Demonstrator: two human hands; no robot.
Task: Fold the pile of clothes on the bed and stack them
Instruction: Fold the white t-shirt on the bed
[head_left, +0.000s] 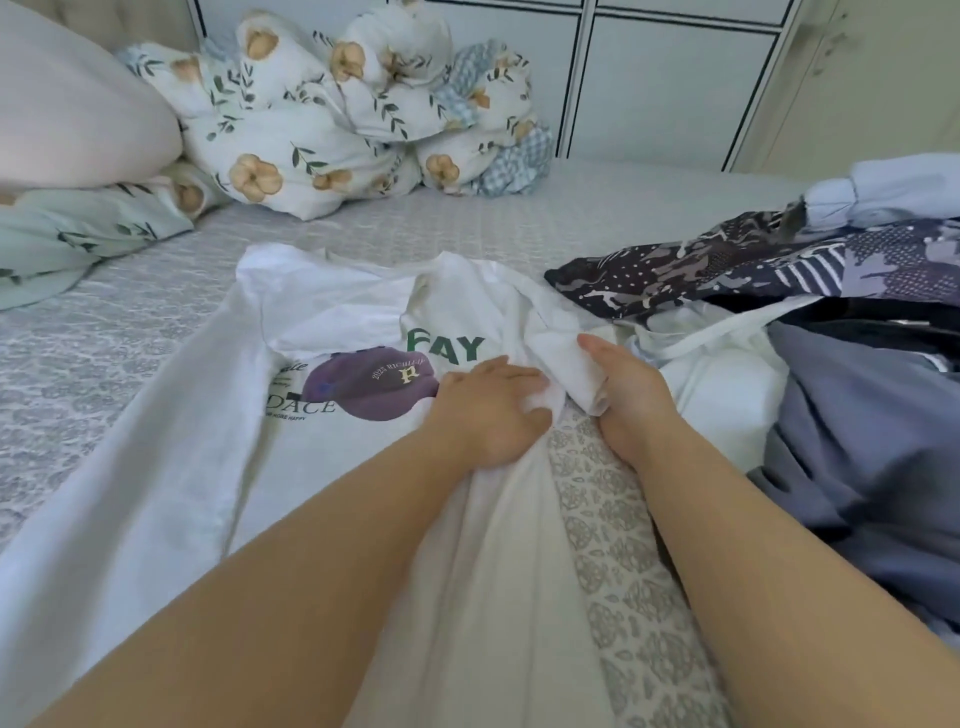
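Both hands, left hand (488, 410) and right hand (621, 387), seemingly bunch white shirt (332, 312)

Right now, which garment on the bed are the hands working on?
The white T-shirt with the purple cap print; both hands grip its right edge. The dark patterned garment and grey-blue one lie untouched.

I count two hands of mine, my left hand (491, 402) and my right hand (626, 387), both on one white printed cotton T-shirt (332, 332) spread on one grey patterned bedsheet (104, 338). On that shirt I see one purple cap print (374, 387). Right of the shirt lies one pile of unfolded clothes (810, 332); in it I can tell four pieces: one dark navy patterned garment (727, 270), one pale blue one (893, 192), one slate-blue one (857, 441) and one white one (717, 364). Beyond the shirt sits one bunched floral quilt (337, 119), and left of it one plain pink pillow (67, 114).
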